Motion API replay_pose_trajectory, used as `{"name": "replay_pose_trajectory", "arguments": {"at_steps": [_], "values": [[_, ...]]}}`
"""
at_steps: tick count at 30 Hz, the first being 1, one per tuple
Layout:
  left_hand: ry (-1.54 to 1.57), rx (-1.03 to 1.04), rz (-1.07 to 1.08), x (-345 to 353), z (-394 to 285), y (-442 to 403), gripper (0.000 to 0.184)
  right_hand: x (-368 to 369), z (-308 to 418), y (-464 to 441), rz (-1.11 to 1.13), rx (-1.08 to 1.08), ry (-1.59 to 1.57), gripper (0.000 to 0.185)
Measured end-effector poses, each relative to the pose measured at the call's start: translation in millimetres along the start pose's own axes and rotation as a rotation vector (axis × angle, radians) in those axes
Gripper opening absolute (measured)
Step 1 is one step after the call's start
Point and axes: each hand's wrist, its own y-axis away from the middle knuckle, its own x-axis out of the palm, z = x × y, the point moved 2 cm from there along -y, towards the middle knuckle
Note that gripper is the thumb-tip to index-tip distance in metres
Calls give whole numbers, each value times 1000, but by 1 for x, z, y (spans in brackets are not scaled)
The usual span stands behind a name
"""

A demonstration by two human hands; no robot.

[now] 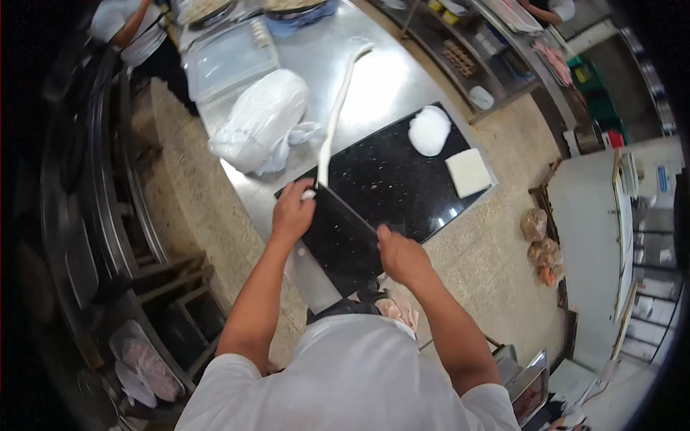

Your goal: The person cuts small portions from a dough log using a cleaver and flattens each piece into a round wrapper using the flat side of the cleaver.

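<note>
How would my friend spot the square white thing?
Find the metal table, then the black board on it. At the board's right-hand corner sits the white square. It has corners; the white heap beside it is round.

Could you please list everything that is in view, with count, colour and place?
Stainless-steel worktable: one, silver, centre
Speckled stone slab: one, black, on table
Long dough-like rope: one, white, reaching onto slab
Rounded soft mound: one, white, slab
Square flat block: one, off-white, slab
Bulky plastic bag: one, whitish, beside rope
Rectangular plastic container: one, translucent, beyond bag
Thin blade: one, dark, between hands
Co-workers: two, white tops, far edges
Left hand: one, bare, rope's near end
Right hand: one, bare, gripping blade
</note>
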Motion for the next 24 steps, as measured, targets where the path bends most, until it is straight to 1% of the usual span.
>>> {"name": "replay_pose_trajectory", "arguments": {"at_steps": [1, 2, 4, 6, 7, 8, 9, 10, 11, 12, 14, 15, 16, 18, 19, 20, 21, 22, 24], "values": [[119, 81, -38, 1, -1, -5, 16, -2, -11, 12, 15, 35, -19, 18], [133, 106, -15, 4, -6, 1, 16, 2, -25, 29, -1, 65, -32, 18], [-117, -118, 316, 1, -25, 31, 24, 18, -55, 71, -68, 127, -200, 18], [-202, 56, 602, 9, -60, 57, 33, 26, -78, 111, -108, 269, -447, 20], [-263, 188, 744, 17, -77, 66, 29, 36, -93, 132, -180, 287, -521, 22], [-328, 315, 885, 26, -93, 74, 29, 45, -109, 147, -246, 301, -598, 24], [-342, 311, 879, 37, -99, 83, 29, 37, -116, 158, -247, 287, -605, 24], [-390, 433, 705, 52, -100, 88, 36, 28, -126, 168, -310, 329, -759, 27], [-436, 564, 534, 59, -111, 81, 48, 20, -134, 172, -379, 375, -920, 29], [-449, 588, 536, 72, -117, 70, 48, 13, -145, 163, -400, 373, -939, 29], [-427, 432, 761, 98, -125, 59, 69, -6, -171, 142, -693, 247, -1049, 32], [-453, 483, 740, 109, -127, 54, 70, -14, -180, 116, -794, 234, -1070, 32], [-464, 484, 753, 117, -130, 47, 70, -20, -190, 84, -893, 224, -1092, 32], [-463, 531, 741, 123, -137, 39, 67, -15, -217, 20, -778, 339, -1215, 30], [-478, 520, 741, 122, -143, 34, 66, -7, -225, 5, -774, 336, -1232, 30], [-496, 527, 738, 124, -143, 33, 66, 1, -235, -9, -628, 499, -1377, 30], [-468, 462, 704, 125, -142, 32, 65, 4, -235, -14, -468, 662, -1509, 29], [-433, 396, 667, 126, -140, 31, 64, 6, -233, -11, -471, 652, -1514, 29], [-436, 368, 649, 127, -137, 32, 64, 15, -223, 13, -404, 648, -1313, 27]]}}
